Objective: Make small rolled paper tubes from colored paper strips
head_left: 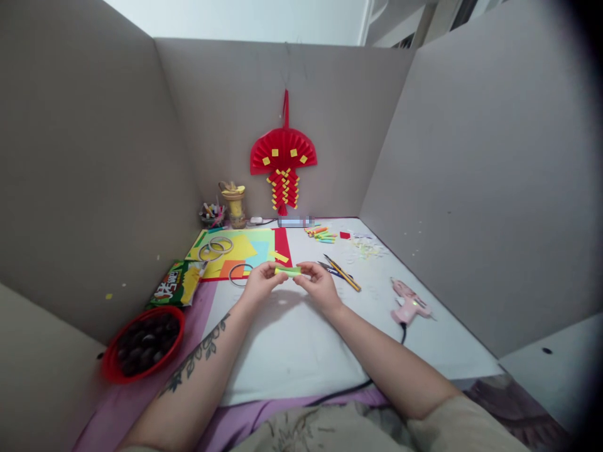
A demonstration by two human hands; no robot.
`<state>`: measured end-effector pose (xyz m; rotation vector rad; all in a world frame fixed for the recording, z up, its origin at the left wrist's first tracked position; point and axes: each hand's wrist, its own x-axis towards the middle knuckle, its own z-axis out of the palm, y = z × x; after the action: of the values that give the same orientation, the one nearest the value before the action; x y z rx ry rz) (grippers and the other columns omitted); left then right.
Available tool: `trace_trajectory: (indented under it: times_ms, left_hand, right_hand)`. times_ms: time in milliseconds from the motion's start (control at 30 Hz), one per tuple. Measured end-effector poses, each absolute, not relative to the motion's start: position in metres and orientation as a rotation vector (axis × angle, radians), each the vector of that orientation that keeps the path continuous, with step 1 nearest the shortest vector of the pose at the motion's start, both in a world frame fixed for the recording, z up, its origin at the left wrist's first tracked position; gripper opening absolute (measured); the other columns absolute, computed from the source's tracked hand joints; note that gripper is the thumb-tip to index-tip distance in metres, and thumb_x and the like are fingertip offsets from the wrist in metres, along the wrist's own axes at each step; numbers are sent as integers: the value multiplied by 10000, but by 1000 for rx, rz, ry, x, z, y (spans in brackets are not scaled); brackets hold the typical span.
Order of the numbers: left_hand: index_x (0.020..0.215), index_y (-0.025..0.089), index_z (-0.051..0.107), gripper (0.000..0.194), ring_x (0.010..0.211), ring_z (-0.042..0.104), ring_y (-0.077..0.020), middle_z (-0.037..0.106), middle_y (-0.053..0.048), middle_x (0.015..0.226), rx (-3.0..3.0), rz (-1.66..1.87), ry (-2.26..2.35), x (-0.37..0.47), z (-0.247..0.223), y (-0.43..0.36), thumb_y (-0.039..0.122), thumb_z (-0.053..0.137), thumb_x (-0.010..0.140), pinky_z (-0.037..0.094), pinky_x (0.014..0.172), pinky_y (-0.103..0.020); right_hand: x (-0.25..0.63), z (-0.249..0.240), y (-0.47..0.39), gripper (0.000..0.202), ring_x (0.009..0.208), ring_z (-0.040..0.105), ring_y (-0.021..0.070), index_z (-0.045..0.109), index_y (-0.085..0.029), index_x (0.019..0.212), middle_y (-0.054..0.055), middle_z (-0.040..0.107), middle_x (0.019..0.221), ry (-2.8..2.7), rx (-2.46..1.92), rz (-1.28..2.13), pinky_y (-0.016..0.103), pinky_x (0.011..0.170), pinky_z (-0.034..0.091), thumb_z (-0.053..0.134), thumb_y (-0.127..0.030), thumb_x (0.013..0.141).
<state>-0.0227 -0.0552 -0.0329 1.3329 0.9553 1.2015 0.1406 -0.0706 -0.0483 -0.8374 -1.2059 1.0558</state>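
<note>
Between my two hands, just above the white tabletop, is a small strip of green and yellow paper point(289, 272) that looks curled or folded. My left hand point(264, 280) pinches its left end, and my right hand point(321, 284) pinches the right end. Close behind my left hand lie a yellow paper strip point(281, 257) and a metal ring point(238, 274). A pencil point(348, 276) and a pair of scissors point(330, 267), partly hidden, rest just right of my right hand.
Coloured paper sheets point(247, 246) with more rings lie back left. A red bowl of dark round fruit point(110, 373) and a snack packet point(176, 282) stand left. Rolled paper pieces point(323, 235), paper scraps point(370, 248) and a corded pink glue gun point(409, 303) are right. A red paper ornament point(283, 150) hangs behind.
</note>
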Motion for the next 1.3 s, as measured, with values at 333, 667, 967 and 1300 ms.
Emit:
trace_trajectory:
  times_ms: [333, 667, 967, 1300]
  left_hand:
    - [833, 119, 642, 244, 624, 558, -114, 639, -5, 707, 1656, 1029, 1011, -11, -40, -64, 312, 659, 686, 409, 582, -211]
    - [730, 150, 609, 209, 616, 570, -124, 645, -6, 669, 1962, 1052, 1193, -11, -46, -68, 341, 549, 786, 404, 564, -209]
    - [855, 180, 686, 210, 690, 612, -136, 711, -26, 801, 2061, 1076, 1301, -13, -43, -66, 271, 498, 832, 440, 663, -229]
    - [814, 181, 683, 230, 661, 595, -132, 697, -20, 747, 2053, 1088, 1373, -12, -43, -67, 289, 481, 837, 414, 631, -220]
  right_hand:
    - [139, -52, -67, 311, 726, 582, 137, 529, -205, 900, -1, 590, 783, -1221, -834, 1000, 270, 694, 487, 702, -260, 648]
    - [143, -58, -66, 272, 735, 610, 159, 592, -182, 953, 17, 642, 796, -1399, -1012, 874, 278, 691, 489, 640, -254, 695]
    - [144, -58, -66, 223, 671, 587, 145, 621, -182, 907, -2, 621, 724, -1507, -1077, 830, 255, 645, 472, 619, -234, 691]
    - [140, -52, -71, 198, 639, 565, 134, 601, -179, 895, -8, 593, 696, -1559, -1111, 775, 242, 618, 467, 568, -251, 713]
